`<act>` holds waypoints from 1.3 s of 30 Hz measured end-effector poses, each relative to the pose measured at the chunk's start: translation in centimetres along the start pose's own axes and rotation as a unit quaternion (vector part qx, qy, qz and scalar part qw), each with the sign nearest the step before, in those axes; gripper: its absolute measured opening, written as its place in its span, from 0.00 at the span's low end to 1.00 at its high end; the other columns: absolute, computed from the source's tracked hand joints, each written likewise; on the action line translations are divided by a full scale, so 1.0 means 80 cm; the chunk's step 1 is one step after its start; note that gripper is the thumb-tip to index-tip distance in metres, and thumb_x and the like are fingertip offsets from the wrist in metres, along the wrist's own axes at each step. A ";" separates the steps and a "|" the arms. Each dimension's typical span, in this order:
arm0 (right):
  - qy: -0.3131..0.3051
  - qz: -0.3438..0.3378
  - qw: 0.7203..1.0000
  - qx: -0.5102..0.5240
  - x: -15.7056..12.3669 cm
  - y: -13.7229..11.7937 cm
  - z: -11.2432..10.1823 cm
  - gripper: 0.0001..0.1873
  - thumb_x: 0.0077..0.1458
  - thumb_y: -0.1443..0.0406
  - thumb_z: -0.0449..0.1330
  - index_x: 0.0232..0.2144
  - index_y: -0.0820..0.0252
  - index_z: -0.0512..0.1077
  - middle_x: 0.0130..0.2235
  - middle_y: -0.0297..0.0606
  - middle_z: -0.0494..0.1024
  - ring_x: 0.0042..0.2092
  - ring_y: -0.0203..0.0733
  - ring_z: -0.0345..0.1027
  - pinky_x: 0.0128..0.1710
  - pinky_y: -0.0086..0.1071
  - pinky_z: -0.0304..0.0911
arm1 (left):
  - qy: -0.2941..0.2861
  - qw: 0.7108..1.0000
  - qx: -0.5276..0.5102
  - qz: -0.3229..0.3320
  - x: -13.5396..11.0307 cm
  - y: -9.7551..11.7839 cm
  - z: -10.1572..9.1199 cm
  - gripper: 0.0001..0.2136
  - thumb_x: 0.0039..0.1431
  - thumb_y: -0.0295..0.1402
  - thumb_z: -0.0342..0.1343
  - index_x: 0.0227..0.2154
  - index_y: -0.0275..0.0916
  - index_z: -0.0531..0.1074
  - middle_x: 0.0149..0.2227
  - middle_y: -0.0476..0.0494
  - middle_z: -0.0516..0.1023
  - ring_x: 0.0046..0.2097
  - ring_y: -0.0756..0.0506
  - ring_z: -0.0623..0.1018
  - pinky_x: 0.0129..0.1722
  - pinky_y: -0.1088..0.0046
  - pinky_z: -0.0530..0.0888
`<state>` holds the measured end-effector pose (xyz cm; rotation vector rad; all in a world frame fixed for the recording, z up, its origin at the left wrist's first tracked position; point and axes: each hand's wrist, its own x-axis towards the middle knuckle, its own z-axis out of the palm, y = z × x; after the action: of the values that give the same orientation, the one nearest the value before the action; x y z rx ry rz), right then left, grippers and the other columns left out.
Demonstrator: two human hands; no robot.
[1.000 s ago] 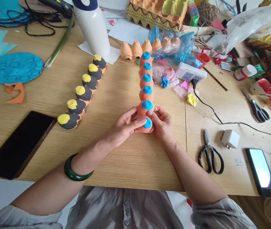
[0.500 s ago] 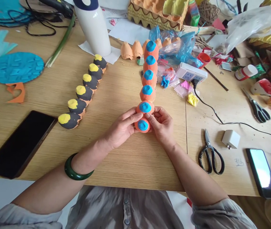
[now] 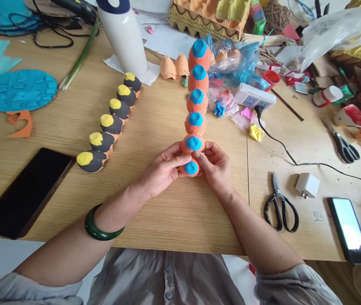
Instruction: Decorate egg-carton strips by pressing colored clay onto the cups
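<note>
Both my hands hold a strip of orange egg-carton cups (image 3: pixel 197 103), each cup topped with a blue clay patch. My left hand (image 3: pixel 167 168) grips the near end from the left, its thumb lying across between the two nearest cups. From the right, my right hand (image 3: pixel 215 165) pinches the same end, thumb on top; the fingers under the strip are partly hidden. The strip points away from me, its far end raised. Left of my hands, a second strip of black cups with yellow tops (image 3: pixel 110 123) rests on the table.
Black-handled scissors (image 3: pixel 279 203), a white charger (image 3: pixel 307 185) and a lit phone (image 3: pixel 348 231) lie at right. A dark tablet (image 3: pixel 28 190) lies at left. Behind stand a white bottle (image 3: pixel 125 42), egg cartons (image 3: pixel 209 19) and a power strip (image 3: pixel 255 96) with a trailing cord.
The far end of the orange strip has risen and tilted up towards me, covering more of the loose orange cups behind it. My hands keep their hold at the near end.
</note>
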<state>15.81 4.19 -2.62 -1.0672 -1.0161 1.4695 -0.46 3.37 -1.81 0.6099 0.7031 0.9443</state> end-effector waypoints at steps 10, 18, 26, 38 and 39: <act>-0.003 0.026 1.000 -0.005 0.001 0.003 -0.001 0.25 0.48 0.48 0.76 0.37 0.55 0.73 0.34 0.32 0.81 0.28 0.33 0.72 0.22 0.25 0.69 | 0.002 0.996 0.080 0.029 -0.003 -0.001 0.004 0.20 0.58 0.37 0.70 0.51 0.40 0.76 0.57 0.40 0.77 0.52 0.43 0.79 0.48 0.69 0.81; -0.005 0.039 0.999 0.003 0.003 0.006 -0.002 0.25 0.49 0.48 0.76 0.36 0.56 0.73 0.34 0.33 0.81 0.28 0.32 0.71 0.21 0.25 0.66 | -0.026 0.995 0.082 0.047 -0.001 -0.003 0.006 0.25 0.56 0.40 0.72 0.54 0.38 0.74 0.57 0.38 0.78 0.56 0.40 0.79 0.51 0.67 0.81; -0.012 0.032 0.999 -0.014 0.003 0.008 -0.003 0.24 0.51 0.47 0.74 0.38 0.56 0.72 0.35 0.33 0.81 0.27 0.33 0.72 0.21 0.25 0.67 | -0.012 0.990 0.117 0.073 0.001 -0.007 0.005 0.27 0.55 0.39 0.72 0.56 0.37 0.73 0.58 0.36 0.78 0.58 0.38 0.79 0.50 0.68 0.81; -0.004 0.035 0.999 -0.013 0.003 0.007 -0.003 0.23 0.51 0.48 0.75 0.37 0.56 0.73 0.35 0.33 0.81 0.27 0.33 0.71 0.20 0.26 0.66 | -0.019 0.995 0.086 0.036 -0.002 -0.003 0.004 0.22 0.58 0.39 0.68 0.54 0.38 0.74 0.57 0.36 0.78 0.57 0.37 0.79 0.49 0.63 0.83; -0.003 0.036 0.999 -0.013 0.004 0.008 -0.003 0.23 0.51 0.47 0.75 0.37 0.56 0.73 0.36 0.34 0.81 0.27 0.33 0.71 0.20 0.26 0.66 | -0.013 0.995 0.091 0.037 -0.002 -0.003 0.004 0.22 0.58 0.38 0.68 0.54 0.38 0.73 0.58 0.36 0.78 0.58 0.37 0.78 0.49 0.63 0.83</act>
<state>15.86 4.41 -3.30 -1.1284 -1.0132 1.5221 -0.15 3.09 -1.70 0.8125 0.7524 0.9444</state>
